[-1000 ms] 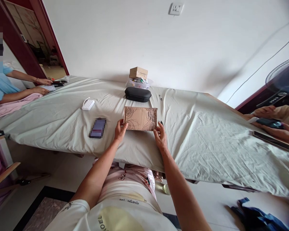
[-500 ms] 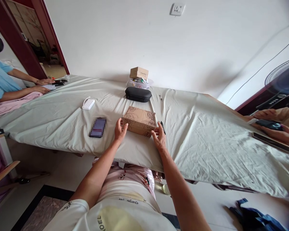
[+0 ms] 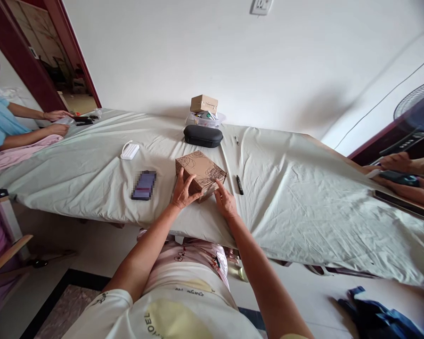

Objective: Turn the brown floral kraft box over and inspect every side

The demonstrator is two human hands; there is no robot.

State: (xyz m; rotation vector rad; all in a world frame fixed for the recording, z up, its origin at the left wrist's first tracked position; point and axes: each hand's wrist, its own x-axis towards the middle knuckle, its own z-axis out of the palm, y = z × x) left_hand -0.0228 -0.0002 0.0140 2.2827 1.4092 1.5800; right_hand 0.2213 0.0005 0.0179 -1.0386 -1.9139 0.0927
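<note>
A brown cardboard box [image 3: 202, 165] with dark swirling line patterns rests on the cloth in front of me, turned at an angle with one corner towards me. My left hand [image 3: 185, 190] holds its near left side, fingers spread along the face and thumb by the near corner. On the near right side, my right hand [image 3: 226, 201] grips the edge, index finger at the top rim; its other fingers are partly hidden. A black pen [image 3: 240, 185] lies to the right of the box. Left of my left hand is a phone [image 3: 144, 185] with a blurred screen.
Behind the box sit a black zip case [image 3: 202, 136], a clear plastic tub [image 3: 205, 119] and a small carton [image 3: 204, 103]. A white device with a loop [image 3: 130, 151] lies left. Co-workers' hands [image 3: 58, 123] are at far left, others [image 3: 415, 184] at far right, holding a dark object.
The box has turned so that a corner points towards me. My left hand has shifted right along it, and my right hand has moved left, away from the pen.
</note>
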